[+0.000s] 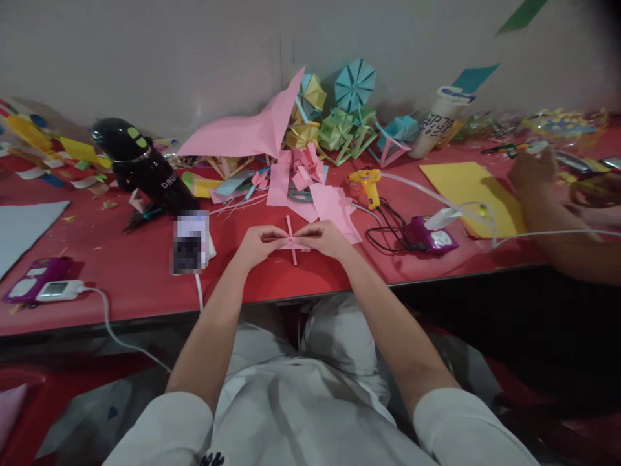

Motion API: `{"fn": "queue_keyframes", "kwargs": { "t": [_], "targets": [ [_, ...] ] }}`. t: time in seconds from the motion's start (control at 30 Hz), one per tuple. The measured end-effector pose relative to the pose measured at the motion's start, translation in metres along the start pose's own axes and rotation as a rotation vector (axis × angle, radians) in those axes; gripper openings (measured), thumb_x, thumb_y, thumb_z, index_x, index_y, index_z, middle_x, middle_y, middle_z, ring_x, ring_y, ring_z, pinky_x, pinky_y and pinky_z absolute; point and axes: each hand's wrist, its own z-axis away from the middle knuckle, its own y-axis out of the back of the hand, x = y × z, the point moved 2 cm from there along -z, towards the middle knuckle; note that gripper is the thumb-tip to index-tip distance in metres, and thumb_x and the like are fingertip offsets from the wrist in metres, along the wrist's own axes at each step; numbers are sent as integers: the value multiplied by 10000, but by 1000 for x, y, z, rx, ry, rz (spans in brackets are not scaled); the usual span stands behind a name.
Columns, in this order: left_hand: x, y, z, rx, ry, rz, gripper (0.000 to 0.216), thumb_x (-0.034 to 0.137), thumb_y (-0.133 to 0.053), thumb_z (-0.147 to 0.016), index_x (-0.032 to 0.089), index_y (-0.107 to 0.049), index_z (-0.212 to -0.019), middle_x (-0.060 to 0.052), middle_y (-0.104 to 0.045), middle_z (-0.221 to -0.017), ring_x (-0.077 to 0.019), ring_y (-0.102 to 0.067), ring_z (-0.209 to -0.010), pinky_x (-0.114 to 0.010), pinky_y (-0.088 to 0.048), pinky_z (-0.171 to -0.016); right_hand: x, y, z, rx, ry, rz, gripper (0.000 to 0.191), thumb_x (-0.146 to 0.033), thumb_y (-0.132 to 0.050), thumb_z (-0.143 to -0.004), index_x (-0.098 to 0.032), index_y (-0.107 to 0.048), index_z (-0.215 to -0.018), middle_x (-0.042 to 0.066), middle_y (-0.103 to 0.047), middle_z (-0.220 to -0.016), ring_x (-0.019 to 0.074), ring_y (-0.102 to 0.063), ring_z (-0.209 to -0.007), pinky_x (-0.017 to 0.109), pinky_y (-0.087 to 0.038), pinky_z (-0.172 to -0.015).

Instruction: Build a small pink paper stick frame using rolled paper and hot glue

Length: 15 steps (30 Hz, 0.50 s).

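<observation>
My left hand (258,245) and my right hand (324,237) meet over the red table (145,272), both pinching a small folded pink paper piece (290,241) with thin crossed strips. Fingers of each hand are closed on it. Just beyond lie loose pink paper sheets (332,206) and folded pink bits (307,167).
A black bottle (145,169) lies at left, a phone (190,241) beside my left hand. A yellow glue gun (367,184), purple devices (431,236) with cables, yellow paper (473,194) and paper flowers (334,110) sit behind. Another person's arm (553,213) rests at right.
</observation>
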Motion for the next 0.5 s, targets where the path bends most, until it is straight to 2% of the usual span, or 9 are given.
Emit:
{"fn": "queue_keyframes", "kwargs": {
  "t": [0.3, 0.37, 0.5],
  "targets": [
    [-4, -1, 0, -18, 20, -4, 238, 340, -763, -716, 164, -773, -875, -78, -779, -916, -230, -719, -891, -359, -554, -889, 1, 1, -1, -7, 36, 54, 317, -432, -756, -710, -153, -770, -860, 60, -754, -759, 170, -678, -663, 288, -566, -642],
    [-3, -1, 1, -22, 26, -5, 244, 354, -766, -719, 165, -773, -874, -76, -777, -907, -221, -715, -858, -345, -563, -850, 1, 0, -1, -9, 35, 55, 317, -435, -758, -707, -154, -768, -855, 60, -755, -767, 169, -676, -668, 287, -564, -644],
    [-1, -2, 2, -54, 78, 34, 278, 408, -746, -753, 153, -766, -861, -63, -753, -801, -170, -679, -683, -282, -560, -673, 0, 0, -1, -9, 40, 45, 322, -436, -764, -701, -150, -769, -849, 62, -755, -775, 165, -674, -672, 287, -561, -651]
  ]
}}
